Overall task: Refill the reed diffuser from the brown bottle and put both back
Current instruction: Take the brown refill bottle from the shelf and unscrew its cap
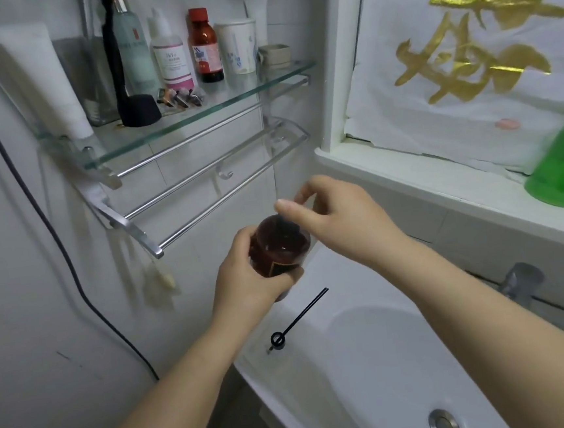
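Observation:
My left hand [245, 282] grips the reed diffuser [281, 244], a round dark red-brown glass jar with a dark label, held upright above the sink's left rim. My right hand [334, 209] hovers just over the jar's dark mouth, thumb and forefinger curved toward each other with nothing visible between them. The black reeds [299, 314], gathered in a black ring cap [277, 340], lie on the sink rim below the jar. The brown bottle [205, 46] with a red cap stands upright on the glass shelf, among other toiletries.
The glass shelf [229, 97] holds tubes, bottles, a paper cup [237, 47] and razors; towel rails [203, 183] hang beneath it. The white sink [371, 359] has a drain [444, 423] and a tap [520, 283]. A green bottle [563, 168] stands on the window ledge.

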Motion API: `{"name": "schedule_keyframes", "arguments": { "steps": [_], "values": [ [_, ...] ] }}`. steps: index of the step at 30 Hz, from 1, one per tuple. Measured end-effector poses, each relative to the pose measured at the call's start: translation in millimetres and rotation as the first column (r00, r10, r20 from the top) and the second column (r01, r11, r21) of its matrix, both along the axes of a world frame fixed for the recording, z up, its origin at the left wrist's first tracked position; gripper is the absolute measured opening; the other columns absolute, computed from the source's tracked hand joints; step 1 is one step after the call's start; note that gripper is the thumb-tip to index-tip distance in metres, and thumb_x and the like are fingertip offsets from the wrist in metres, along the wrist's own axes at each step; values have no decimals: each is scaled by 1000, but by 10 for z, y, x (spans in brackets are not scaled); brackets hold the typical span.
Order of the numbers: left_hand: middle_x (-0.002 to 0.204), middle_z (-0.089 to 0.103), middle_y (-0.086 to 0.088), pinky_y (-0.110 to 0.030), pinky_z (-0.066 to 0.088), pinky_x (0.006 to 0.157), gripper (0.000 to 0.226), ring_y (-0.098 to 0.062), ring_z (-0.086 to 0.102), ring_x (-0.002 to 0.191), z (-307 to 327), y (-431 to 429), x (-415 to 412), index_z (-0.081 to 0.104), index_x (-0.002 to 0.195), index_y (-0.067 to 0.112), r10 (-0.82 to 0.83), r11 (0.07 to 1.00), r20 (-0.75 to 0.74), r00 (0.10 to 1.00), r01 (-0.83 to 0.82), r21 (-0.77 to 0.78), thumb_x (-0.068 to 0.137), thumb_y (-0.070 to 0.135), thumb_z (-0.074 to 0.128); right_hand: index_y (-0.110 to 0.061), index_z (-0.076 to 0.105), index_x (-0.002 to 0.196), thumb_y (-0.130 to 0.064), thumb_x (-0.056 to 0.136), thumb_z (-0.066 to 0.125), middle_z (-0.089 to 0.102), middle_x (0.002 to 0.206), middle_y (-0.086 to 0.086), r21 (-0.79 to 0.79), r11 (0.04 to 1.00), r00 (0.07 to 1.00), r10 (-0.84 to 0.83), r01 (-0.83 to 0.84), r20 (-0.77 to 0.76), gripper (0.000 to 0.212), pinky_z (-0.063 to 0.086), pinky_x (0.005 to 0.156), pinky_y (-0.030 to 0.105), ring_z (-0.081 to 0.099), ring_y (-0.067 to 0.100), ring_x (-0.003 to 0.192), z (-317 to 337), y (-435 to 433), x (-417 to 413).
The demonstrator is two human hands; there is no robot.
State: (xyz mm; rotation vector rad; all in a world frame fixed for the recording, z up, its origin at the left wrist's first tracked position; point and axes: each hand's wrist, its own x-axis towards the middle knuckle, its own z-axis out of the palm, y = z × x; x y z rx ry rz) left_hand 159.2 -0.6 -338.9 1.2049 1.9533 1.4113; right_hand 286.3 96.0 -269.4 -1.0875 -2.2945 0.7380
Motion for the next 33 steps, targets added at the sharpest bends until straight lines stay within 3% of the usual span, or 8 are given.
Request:
{"name": "schedule_keyframes", "arguments": {
  "steps": [2,4,8,12,16,24,29,33],
  "values": [
    [91,59,26,5,38,59,61,30,50,79,3,-11,14,49,104,40,5,1000,-5,1000,-5,-3,62,19,86,-23,57,90,-79,77,47,62,77,-6,135,991,967,-18,-17,254,58,43,55,31,59,14,72,96,-19,-95],
    [92,58,26,4,38,56,61,30,50,76,3,-12,12,49,106,39,-8,1000,18,1000,7,7,63,16,85,-18,53,89,-77,79,48,60,76,-3,244,969,938,-38,-50,344,60,38,52,31,58,19,71,69,-9,-194],
    [93,61,23,1,41,55,60,27,53,78,-21,-16,-19,50,103,43,-18,1000,33,999,18,10,63,14,84,-18,43,83,-65,86,51,52,67,-4,249,961,953,40,-118,299,48,35,50,31,55,23,67,-28,19,-249],
    [95,65,24,-12,51,75,60,17,57,92,-57,-30,-68,53,102,49,-57,998,31,998,57,-18,59,23,86,-20,37,76,-51,90,55,49,62,-1,211,955,972,176,-207,155,38,38,52,35,48,24,60,-71,11,-198],
    [97,63,32,-12,54,72,61,15,60,90,-23,-39,-96,55,103,49,-107,994,32,994,107,-7,60,18,85,-24,34,74,-43,91,58,47,60,0,185,939,957,281,-290,75,36,43,54,41,43,23,57,-95,32,-157],
    [93,68,27,-4,46,69,65,17,59,91,-26,-25,-168,56,103,45,-229,971,69,971,233,-55,62,4,85,-24,52,97,-36,88,48,55,87,-8,213,818,843,495,-534,209,16,48,72,36,49,13,82,-45,128,-21],
    [105,68,21,-16,51,81,66,7,64,98,-120,-27,-158,57,111,47,-183,981,79,980,188,-54,59,17,86,-30,48,111,-56,85,54,58,87,-10,190,896,879,320,-402,354,38,48,68,35,55,15,79,-9,147,12],
    [102,66,27,-29,56,86,65,6,63,98,-141,-27,-164,55,108,51,-139,988,24,990,140,-59,56,26,85,-26,49,100,-73,79,53,60,75,-6,199,922,876,222,-331,428,52,39,54,30,53,12,66,-17,172,-51]
  ]
}}
